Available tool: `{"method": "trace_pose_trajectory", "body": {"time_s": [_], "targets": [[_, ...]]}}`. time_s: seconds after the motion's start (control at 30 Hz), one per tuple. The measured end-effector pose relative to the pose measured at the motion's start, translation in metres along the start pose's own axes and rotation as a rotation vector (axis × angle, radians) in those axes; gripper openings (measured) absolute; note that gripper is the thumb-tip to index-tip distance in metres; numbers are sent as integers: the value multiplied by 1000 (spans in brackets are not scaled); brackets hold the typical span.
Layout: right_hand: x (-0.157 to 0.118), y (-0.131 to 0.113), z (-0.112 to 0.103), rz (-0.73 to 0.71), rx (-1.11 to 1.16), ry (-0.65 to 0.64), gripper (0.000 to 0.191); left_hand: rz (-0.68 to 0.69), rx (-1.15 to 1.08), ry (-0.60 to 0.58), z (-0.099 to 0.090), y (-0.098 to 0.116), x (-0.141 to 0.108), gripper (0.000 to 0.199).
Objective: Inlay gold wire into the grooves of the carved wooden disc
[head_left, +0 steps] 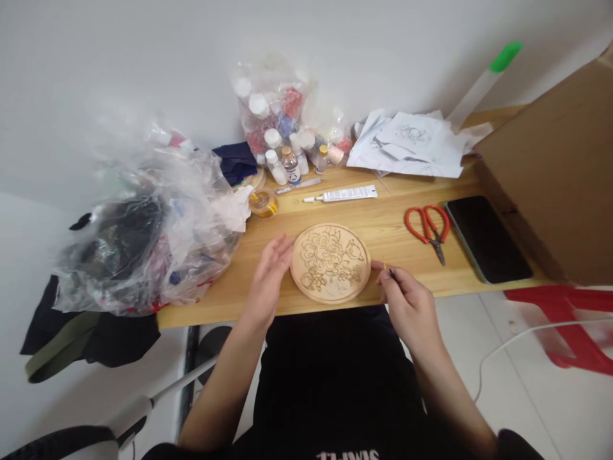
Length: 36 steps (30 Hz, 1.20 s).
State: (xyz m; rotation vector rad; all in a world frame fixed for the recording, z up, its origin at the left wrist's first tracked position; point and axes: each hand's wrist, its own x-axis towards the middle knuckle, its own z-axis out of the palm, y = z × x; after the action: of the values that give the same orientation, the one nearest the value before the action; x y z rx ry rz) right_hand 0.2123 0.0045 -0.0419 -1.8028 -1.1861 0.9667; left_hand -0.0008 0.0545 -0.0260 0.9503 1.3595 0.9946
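Note:
A round wooden plaque [306, 295] with carved or raised flower lines lies on the table before me. My left hand [271, 275] rests at the plaque's left edge, fingers stretched out and holding nothing. At the right edge, my right hand [407, 303] is closed in a pinch around a thin dark tool [393, 275]. A small yellowish bit shows near those fingertips, but its kind is too small to tell. One finger of the right hand reaches to the plaque's rim. Behind the plaque lies a white glue-like tube [349, 193] with a narrow nozzle.
Red-handled pliers [428, 230] and a phone [488, 239] lie to the right, by a cardboard box [550, 172]. Small bottles [291, 166], a spool of golden wire [263, 203] and paper sheets [407, 144] stand at the back. Plastic bags [158, 223] crowd the left.

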Motion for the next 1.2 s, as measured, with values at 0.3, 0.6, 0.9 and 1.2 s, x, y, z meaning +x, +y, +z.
{"method": "trace_pose_trajectory", "body": {"time_s": [0.3, 0.6, 0.9, 1.2], "targets": [[7, 5, -18, 53, -139, 27, 26, -38, 252, 62, -32, -21, -46, 30], [-7, 11, -12, 27, 2, 19, 28, 77, 191, -16, -20, -17, -42, 35], [-3, 1, 3, 148, 381, -55, 23, 63, 164, -107, -32, -24, -76, 25], [18, -29, -31, -199, -77, -49, 29, 84, 212, -148, -32, -25, -90, 21]]}}
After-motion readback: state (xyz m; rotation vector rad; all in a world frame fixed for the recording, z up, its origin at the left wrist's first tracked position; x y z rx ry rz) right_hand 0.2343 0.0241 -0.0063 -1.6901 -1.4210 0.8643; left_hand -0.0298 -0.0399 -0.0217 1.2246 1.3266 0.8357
